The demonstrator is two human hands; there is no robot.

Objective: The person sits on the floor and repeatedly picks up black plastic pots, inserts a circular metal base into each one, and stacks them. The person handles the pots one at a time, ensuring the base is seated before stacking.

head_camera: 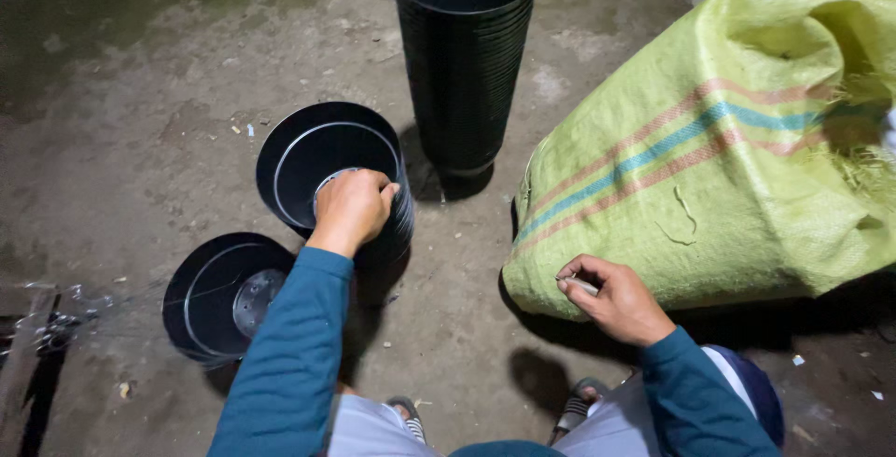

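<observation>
Left hand (351, 207) grips pot stack (327, 163) rim; right hand (611, 300) pinches small unclear object.

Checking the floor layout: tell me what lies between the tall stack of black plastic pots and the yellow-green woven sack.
In the head view, only bare concrete floor lies between the tall stack of black plastic pots and the yellow-green woven sack.

A tall stack of black plastic pots (464, 65) stands upright on the stained concrete floor (121, 121). Well down-left of it sits a lone black pot (224, 294) with its holed base showing. Farther left of the stack lies a wooden plank (23, 354) under crumpled clear plastic (65, 312).
</observation>
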